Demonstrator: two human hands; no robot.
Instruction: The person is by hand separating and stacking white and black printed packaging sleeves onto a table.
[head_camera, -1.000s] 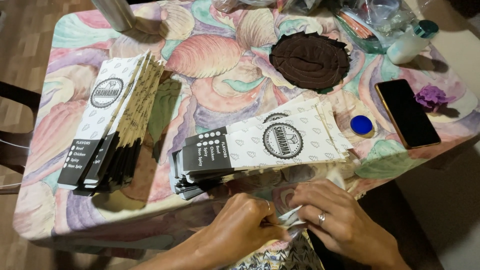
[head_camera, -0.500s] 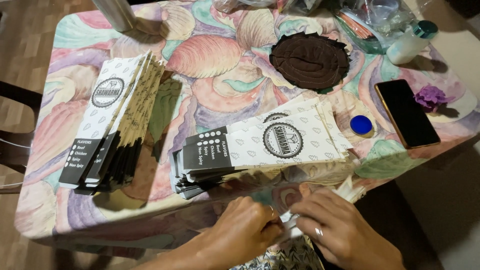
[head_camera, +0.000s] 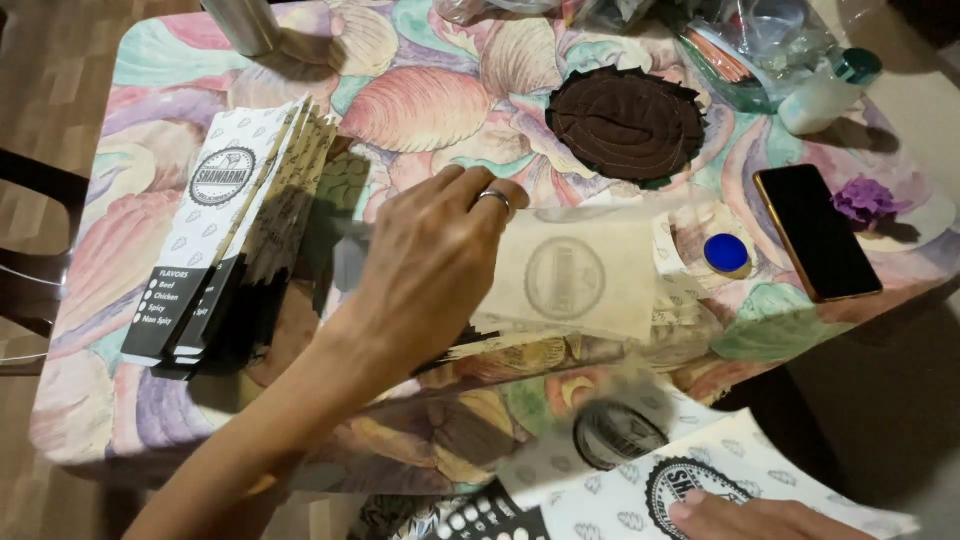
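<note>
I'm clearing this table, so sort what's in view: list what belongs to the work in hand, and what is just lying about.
In hand:
- left hand on the flat paper sleeve
- right hand on the printed sleeves at the near edge
- stack of sleeves on the left

Lying about:
- black phone
- blue cap
- brown mat
- white bottle
- purple flower

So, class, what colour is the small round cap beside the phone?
Blue; the cap shows in the head view.

The right hand (head_camera: 765, 518) is cut off by the bottom edge, only fingertips being shown on a printed paper bag (head_camera: 700, 480) blurred by motion. The near stack of bags (head_camera: 580, 280) is partly hidden by the left hand (head_camera: 430, 265)
</note>
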